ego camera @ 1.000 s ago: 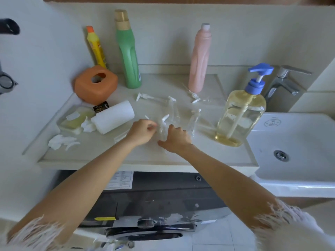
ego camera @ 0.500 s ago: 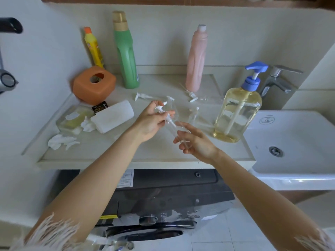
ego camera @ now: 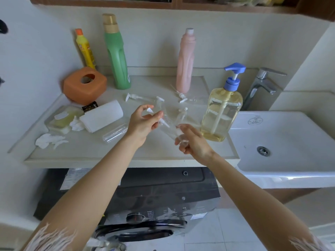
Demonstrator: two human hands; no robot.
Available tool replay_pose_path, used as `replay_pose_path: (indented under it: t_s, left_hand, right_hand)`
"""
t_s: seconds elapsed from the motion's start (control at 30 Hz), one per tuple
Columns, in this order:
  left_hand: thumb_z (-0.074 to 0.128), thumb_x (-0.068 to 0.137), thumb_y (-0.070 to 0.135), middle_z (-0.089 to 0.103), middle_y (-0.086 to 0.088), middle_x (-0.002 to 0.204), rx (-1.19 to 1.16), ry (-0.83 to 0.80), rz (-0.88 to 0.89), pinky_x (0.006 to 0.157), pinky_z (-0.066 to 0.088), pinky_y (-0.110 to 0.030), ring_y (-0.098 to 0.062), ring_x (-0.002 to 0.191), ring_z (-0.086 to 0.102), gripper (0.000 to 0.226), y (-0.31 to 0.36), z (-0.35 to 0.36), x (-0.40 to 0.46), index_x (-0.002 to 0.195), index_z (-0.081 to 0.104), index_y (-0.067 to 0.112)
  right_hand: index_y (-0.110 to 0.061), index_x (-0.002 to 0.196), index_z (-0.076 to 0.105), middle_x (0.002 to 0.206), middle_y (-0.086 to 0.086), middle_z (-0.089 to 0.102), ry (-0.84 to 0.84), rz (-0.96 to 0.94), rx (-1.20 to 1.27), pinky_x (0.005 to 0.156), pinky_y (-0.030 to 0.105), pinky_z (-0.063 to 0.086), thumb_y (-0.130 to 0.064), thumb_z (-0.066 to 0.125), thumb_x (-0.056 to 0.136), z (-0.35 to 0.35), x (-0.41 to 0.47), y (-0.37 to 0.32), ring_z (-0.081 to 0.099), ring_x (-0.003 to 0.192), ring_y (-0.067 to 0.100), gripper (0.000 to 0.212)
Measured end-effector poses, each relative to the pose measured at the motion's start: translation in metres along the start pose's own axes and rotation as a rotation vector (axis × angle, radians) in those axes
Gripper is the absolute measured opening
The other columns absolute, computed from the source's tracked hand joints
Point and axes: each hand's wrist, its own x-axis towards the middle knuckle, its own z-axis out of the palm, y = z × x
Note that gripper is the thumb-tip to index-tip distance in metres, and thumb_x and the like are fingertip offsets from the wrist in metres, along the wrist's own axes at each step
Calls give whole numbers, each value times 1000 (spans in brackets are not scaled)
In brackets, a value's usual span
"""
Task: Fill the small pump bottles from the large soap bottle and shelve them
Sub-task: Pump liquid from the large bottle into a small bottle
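Step in hand looks like opening: a clear small bottle (ego camera: pixel 172 132) is held tilted in the air above the counter's (ego camera: pixel 94 154) front edge. Right hand (ego camera: pixel 194 143) curls round its base; left hand (ego camera: pixel 144 123) pinches the white pump (ego camera: pixel 154 115) at its top, likely unscrewing or pulling it out. Bottle looks empty.

Next calls for freeing the pump, setting it down, then bringing the bottle to the soap bottle (ego camera: pixel 221 113), which stands upright near the counter's right edge, about half full, blue pump on.

Around: another empty bottle (ego camera: pixel 115 133) lying left of the hands, loose pumps (ego camera: pixel 132 96) mid-counter, more small bottles standing behind the hands, paper roll (ego camera: pixel 102 115), orange box (ego camera: pixel 84 86), green (ego camera: pixel 117 53), pink (ego camera: pixel 185 60) and yellow (ego camera: pixel 85 48) bottles along the back. Sink (ego camera: pixel 290 134) to the right. Shelf (ego camera: pixel 101 1) overhead. Clutter could get knocked when reaching.
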Motion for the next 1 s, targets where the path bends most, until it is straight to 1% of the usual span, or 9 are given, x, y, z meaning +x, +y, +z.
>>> replay_pose_path:
  t_s: [0.07,0.2,0.3,0.4,0.5,0.6,0.8,0.93,1.0]
  left_hand:
    - [71,84,5,70,-12,85,-24,7,23,59,51,-18,-9,65,66,27,-3,2,-4,102,54,18]
    - [70,85,3,69,-11,83,-39,46,34,58,52,-18,-7,64,68,26,-7,2,-8,101,54,17]
    - [69,86,3,70,-9,82,-52,74,52,60,53,-19,-11,68,69,26,-7,0,-6,100,54,18]
    - [70,86,4,70,-7,80,-47,99,46,61,54,-20,-12,69,70,25,-10,2,-4,99,54,18]
    - [70,86,5,71,-4,78,-39,128,30,65,55,-22,-12,72,70,24,-16,5,-3,99,54,18]
    - [70,86,6,71,-2,76,-46,125,17,63,55,-20,-15,77,69,24,-22,7,-2,99,55,18]
    - [70,87,8,68,-7,84,-72,161,-22,68,54,-23,-21,85,66,21,-27,6,2,97,54,19]
    - [69,87,7,68,-4,82,-54,166,-16,67,54,-23,-21,85,67,21,-29,7,6,97,55,19]
    - [69,87,7,68,-4,83,-59,148,-28,66,55,-23,-20,85,67,20,-29,8,7,98,55,18]
  right_hand:
    - [-23,110,54,89,6,57,-10,-36,32,59,24,47,-30,65,88,-5,0,3,54,62,14,25]
    - [-16,116,55,78,9,64,-47,72,105,50,24,46,-38,46,100,-5,-2,2,56,55,17,29]
    - [-23,114,53,90,5,65,-55,5,102,61,26,53,-23,58,95,-10,0,4,63,70,15,20]
    - [-17,113,57,94,13,68,-64,130,195,55,26,53,-29,50,98,-11,0,0,64,66,18,21]
    - [-18,107,54,91,9,61,-37,144,236,60,27,54,-9,58,92,-15,3,2,59,67,16,17]
    - [-11,103,56,85,14,63,-34,277,291,48,24,51,-28,53,96,-16,1,2,57,58,18,19]
    - [-11,107,59,90,12,69,-6,295,174,48,21,48,-32,59,93,-21,3,6,59,62,16,25]
    - [-16,101,57,92,10,62,-57,256,195,64,28,55,-10,65,88,-27,6,11,61,72,19,17]
    - [-15,105,58,96,13,63,-62,281,239,64,28,55,-16,67,88,-28,7,11,62,71,18,19]
